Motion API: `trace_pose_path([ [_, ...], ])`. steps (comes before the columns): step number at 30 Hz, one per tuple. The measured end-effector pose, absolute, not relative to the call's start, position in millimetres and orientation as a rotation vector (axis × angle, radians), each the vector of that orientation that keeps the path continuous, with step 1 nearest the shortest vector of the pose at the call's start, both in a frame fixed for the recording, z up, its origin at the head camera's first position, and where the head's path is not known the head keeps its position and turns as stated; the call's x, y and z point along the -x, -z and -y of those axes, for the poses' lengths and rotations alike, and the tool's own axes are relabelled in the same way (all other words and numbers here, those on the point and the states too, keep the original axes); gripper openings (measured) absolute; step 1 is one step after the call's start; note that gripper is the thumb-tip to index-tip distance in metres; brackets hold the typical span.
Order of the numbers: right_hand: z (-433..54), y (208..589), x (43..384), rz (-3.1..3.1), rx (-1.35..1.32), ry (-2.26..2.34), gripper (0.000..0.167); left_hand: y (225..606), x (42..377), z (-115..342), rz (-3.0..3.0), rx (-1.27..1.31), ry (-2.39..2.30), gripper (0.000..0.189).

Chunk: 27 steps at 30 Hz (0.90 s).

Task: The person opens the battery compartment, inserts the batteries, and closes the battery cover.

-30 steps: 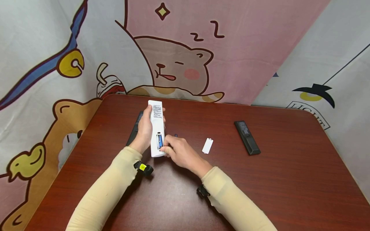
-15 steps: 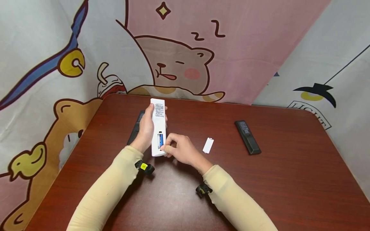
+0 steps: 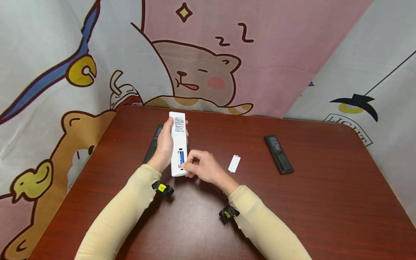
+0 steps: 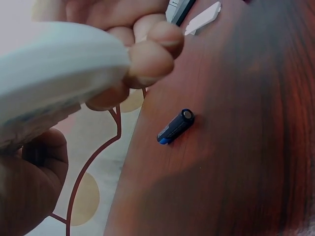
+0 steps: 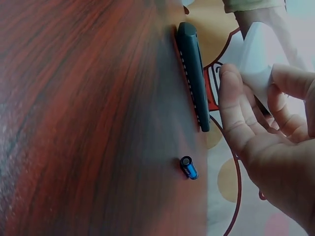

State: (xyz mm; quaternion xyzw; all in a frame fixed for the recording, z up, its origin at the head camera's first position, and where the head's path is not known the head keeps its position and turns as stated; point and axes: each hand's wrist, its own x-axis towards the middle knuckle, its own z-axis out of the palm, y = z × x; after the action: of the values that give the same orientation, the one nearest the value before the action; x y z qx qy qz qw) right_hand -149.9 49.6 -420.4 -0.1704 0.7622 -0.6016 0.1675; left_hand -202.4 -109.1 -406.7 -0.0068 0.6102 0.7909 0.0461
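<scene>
My left hand (image 3: 164, 142) grips a white remote control (image 3: 178, 139) along its side, back face up, thumb along the edge. In its uncovered battery compartment a blue battery (image 3: 181, 158) shows. My right hand (image 3: 206, 166) pinches the remote's lower right edge, the thumb at the compartment's lower end and other fingers curled at the side and underneath. In the right wrist view those fingers close round the white remote's end (image 5: 258, 56). A second blue battery (image 4: 175, 126) lies loose on the table; the right hand hides it in the head view.
A white battery cover (image 3: 234, 163) lies on the table right of my right hand. One black remote (image 3: 278, 154) rests farther right; another black remote (image 3: 152, 146) lies partly behind my left hand. A printed cloth (image 3: 276, 54) hangs behind the brown table (image 3: 325, 202).
The white remote has shifted slightly to the right. My right forefinger has drawn back from the compartment, so its battery shows more fully. The right hand now covers the loose battery in the head view.
</scene>
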Motion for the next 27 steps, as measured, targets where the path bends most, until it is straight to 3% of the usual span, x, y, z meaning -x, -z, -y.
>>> trace_pose_path([
  [15,-58,424,157,-2.152,0.479,1.62,0.018,408,205,110,-1.938,0.055,-2.401,0.063],
  [27,-67,426,165,-2.25,0.372,1.606,0.006,409,205,115,-1.958,0.054,-2.407,0.063],
])
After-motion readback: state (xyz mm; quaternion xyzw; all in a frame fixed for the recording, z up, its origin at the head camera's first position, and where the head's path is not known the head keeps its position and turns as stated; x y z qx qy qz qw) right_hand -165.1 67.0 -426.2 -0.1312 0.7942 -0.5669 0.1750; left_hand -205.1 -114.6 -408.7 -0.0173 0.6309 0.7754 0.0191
